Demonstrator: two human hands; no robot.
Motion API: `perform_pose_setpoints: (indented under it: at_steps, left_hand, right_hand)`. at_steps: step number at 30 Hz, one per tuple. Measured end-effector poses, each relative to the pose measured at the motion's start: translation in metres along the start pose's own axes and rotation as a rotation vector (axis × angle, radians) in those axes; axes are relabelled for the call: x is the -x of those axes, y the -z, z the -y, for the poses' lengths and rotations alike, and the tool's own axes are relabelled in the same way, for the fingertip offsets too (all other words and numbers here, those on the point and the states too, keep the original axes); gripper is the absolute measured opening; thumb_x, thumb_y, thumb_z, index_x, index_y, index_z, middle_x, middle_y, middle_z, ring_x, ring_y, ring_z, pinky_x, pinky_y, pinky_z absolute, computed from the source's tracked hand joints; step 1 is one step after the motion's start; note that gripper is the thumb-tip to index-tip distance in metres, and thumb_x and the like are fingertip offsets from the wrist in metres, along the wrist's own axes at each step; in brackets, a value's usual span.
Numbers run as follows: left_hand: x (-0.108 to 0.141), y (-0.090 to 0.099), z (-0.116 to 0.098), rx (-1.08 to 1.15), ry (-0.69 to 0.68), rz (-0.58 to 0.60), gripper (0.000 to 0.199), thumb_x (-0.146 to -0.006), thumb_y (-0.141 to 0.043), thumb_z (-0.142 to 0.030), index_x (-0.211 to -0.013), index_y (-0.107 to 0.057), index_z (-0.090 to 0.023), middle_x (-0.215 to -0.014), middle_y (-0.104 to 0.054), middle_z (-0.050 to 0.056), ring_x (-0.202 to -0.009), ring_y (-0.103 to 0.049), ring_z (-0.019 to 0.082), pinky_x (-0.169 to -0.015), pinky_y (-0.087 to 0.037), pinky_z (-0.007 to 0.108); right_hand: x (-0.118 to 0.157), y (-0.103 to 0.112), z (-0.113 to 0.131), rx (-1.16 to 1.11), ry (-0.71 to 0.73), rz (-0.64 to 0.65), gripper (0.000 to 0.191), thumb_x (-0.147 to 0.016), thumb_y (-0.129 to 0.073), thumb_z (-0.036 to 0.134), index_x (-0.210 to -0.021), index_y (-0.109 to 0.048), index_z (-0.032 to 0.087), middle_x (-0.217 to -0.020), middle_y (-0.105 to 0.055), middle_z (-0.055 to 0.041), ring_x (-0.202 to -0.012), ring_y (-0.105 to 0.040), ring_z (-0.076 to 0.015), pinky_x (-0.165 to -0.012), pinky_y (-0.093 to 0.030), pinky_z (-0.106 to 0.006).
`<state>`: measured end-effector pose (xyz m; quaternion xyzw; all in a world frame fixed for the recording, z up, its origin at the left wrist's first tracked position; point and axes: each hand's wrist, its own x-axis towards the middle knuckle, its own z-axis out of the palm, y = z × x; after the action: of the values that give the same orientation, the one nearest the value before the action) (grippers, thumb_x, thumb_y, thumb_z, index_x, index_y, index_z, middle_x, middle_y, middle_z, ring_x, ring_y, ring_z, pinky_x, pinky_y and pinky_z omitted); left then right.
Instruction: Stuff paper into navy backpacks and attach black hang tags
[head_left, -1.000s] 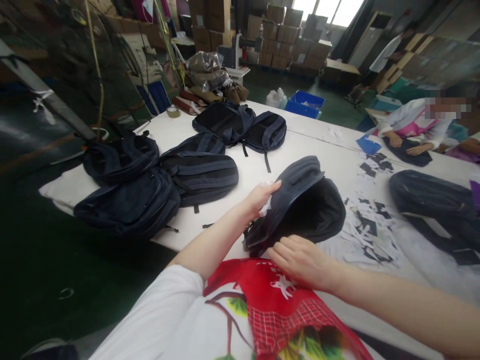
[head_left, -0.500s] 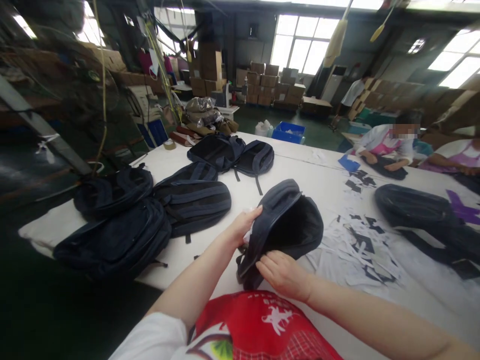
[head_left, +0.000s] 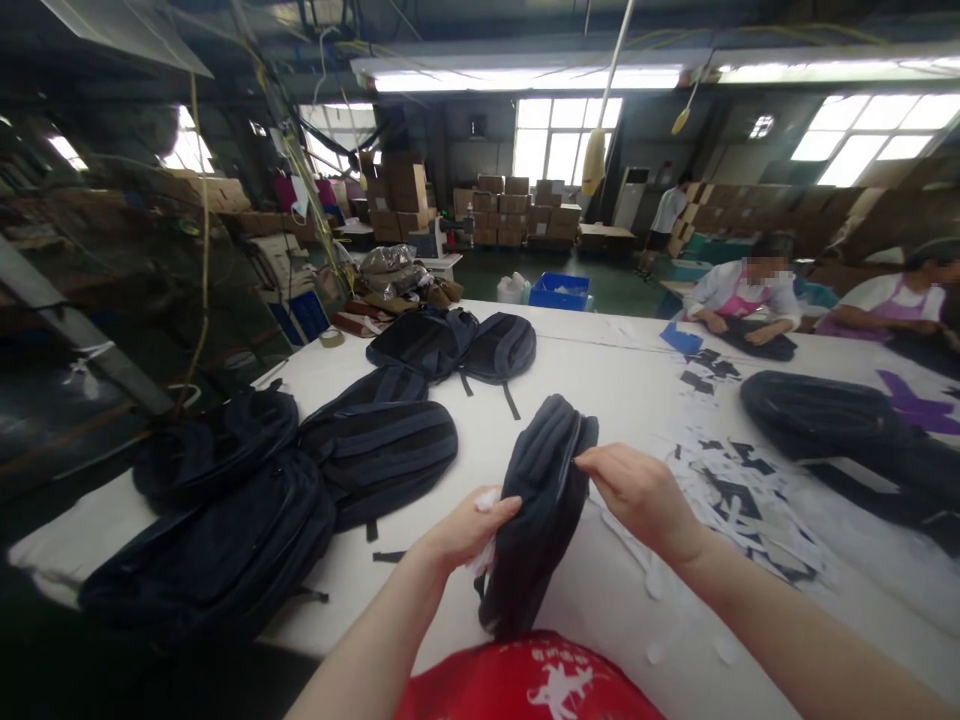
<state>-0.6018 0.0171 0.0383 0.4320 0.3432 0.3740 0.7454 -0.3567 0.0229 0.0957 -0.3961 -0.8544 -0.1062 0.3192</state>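
A dark navy backpack [head_left: 541, 500] stands on edge in front of me, its zipped side facing up and to the right. My left hand [head_left: 471, 528] grips its left side, thumb over the fabric. Something crumpled and white [head_left: 486, 500] shows between that hand and the bag. On the other side, my right hand [head_left: 641, 492] is closed in a pinch at the zipper, near the bag's upper right edge. The zipper pull itself is too small to make out clearly. The bag's mouth looks closed along the visible part.
More navy backpacks [head_left: 379, 455] lie on the white table [head_left: 600, 375] to the left. Dark and white scraps [head_left: 739, 500] are spread on the right, near another dark backpack [head_left: 817, 420]. Across the table a co-worker [head_left: 742, 290] handles a dark piece. A blue bin [head_left: 559, 291] stands beyond.
The backpack's mouth gaped open before and now looks closed, and the bag stands more upright. My right hand has moved from its lower rim up to the zipper. The view has tilted up.
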Motion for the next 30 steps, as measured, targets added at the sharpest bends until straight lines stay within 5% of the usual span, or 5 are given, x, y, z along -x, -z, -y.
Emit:
perform_pose_setpoints:
  at_steps: [7,11,14,20,30]
  left_hand:
    - [0.020,0.015,0.010,-0.200,-0.018,0.053,0.044,-0.075,-0.070,-0.057,-0.086,-0.075,-0.015,-0.083,-0.072,0.009,-0.074,-0.063,0.019,-0.074,-0.049,0.026]
    - [0.028,0.015,0.014,-0.179,-0.011,0.085,0.047,-0.074,-0.070,-0.059,-0.087,-0.074,-0.014,-0.084,-0.072,0.010,-0.073,-0.062,0.018,-0.076,-0.049,0.027]
    - [0.030,0.011,0.017,-0.171,-0.002,0.048,0.045,-0.073,-0.071,-0.058,-0.085,-0.074,-0.015,-0.082,-0.072,0.009,-0.074,-0.062,0.018,-0.076,-0.048,0.028]
    - [0.033,0.005,0.017,-0.158,-0.003,-0.004,0.045,-0.069,-0.074,-0.059,-0.083,-0.073,-0.016,-0.080,-0.071,0.009,-0.080,-0.064,0.023,-0.079,-0.050,0.031]
    - [0.033,0.007,0.026,-0.090,0.006,-0.001,0.044,-0.073,-0.073,-0.055,-0.086,-0.072,-0.014,-0.079,-0.070,0.009,-0.074,-0.063,0.019,-0.074,-0.050,0.029]
  right_hand:
    - [-0.004,0.004,-0.031,-0.355,-0.262,0.226,0.018,-0.091,-0.056,0.032,-0.094,-0.071,0.022,-0.091,-0.075,-0.0041,-0.083,-0.068,-0.0183,-0.078,-0.053,-0.029]
    - [-0.024,0.001,-0.069,-0.454,-0.665,0.362,0.033,-0.095,-0.043,0.037,-0.104,-0.068,0.017,-0.097,-0.073,-0.0080,-0.078,-0.066,-0.0172,-0.077,-0.051,-0.029]
    - [-0.034,-0.019,-0.097,-0.385,-0.869,0.495,0.030,-0.090,-0.051,0.035,-0.089,-0.070,0.013,-0.084,-0.071,-0.0098,-0.064,-0.060,-0.0157,-0.067,-0.049,-0.029]
    - [-0.035,-0.048,-0.106,-0.524,-0.901,0.594,0.023,-0.084,-0.059,0.032,-0.085,-0.072,0.013,-0.070,-0.066,-0.0047,-0.061,-0.053,-0.0123,-0.056,-0.045,-0.023]
    - [-0.034,-0.024,-0.105,-0.626,-0.932,0.784,0.011,-0.078,-0.060,0.024,-0.072,-0.060,0.015,-0.050,-0.047,0.0033,-0.047,-0.046,-0.0096,-0.048,-0.043,-0.022]
